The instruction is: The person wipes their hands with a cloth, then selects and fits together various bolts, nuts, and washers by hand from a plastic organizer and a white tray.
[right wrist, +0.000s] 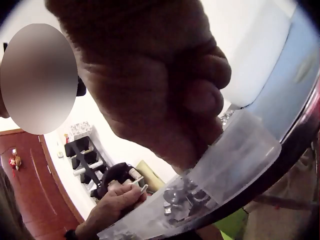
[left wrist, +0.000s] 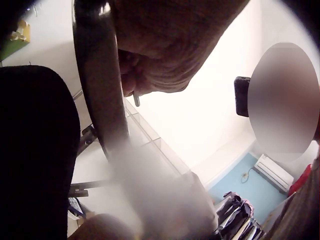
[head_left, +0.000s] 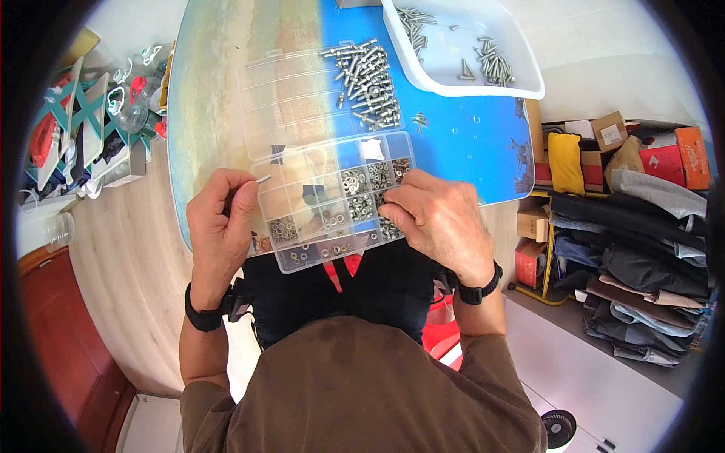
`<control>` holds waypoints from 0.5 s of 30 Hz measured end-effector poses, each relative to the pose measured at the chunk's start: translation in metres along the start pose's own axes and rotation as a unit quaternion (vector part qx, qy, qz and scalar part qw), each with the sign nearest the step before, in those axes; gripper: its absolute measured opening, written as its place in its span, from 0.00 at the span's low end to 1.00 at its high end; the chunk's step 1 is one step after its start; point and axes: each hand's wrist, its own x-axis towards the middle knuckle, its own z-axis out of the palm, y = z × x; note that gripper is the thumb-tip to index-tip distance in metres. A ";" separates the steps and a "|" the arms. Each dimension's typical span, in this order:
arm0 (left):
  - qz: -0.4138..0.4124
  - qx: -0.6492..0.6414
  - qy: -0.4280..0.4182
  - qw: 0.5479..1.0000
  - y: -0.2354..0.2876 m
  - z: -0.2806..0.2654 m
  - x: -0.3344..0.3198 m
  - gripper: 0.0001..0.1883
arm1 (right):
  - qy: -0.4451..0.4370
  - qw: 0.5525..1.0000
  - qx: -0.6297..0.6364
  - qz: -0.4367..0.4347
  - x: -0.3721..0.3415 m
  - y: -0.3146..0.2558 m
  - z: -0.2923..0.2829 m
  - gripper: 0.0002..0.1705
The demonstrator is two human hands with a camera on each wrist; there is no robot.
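A clear divided box with its lid folded back lies at the table's near edge, nuts and washers in several compartments. My left hand pinches a small metal bolt between thumb and index finger, left of the box; the bolt also shows in the left wrist view. Over the box's right-hand compartments, my right hand has its fingertips down among the small parts. In the right wrist view the curled fingers of that hand reach into the box; whatever they touch is hidden.
A pile of bolts lies on and beside the lid. Behind it at the right stands a white tub with more bolts. Shelves with folded clothes are at the right, and a rack with bottles at the left.
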 end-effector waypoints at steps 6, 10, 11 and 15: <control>-0.002 -0.014 -0.001 1.000 0.000 0.000 0.000 0.07 | -0.006 1.000 -0.014 0.004 0.004 -0.005 0.000 0.03; 0.013 -0.014 -0.001 1.000 -0.001 -0.001 0.000 0.07 | 0.021 0.998 0.041 0.048 -0.001 -0.006 0.002 0.01; 0.012 -0.015 -0.001 1.000 -0.001 -0.001 0.000 0.07 | 0.020 0.998 0.041 0.048 -0.003 -0.006 0.003 0.01; 0.016 0.000 -0.005 1.000 0.000 -0.002 0.001 0.08 | 0.063 0.952 0.251 0.161 -0.018 0.010 0.017 0.03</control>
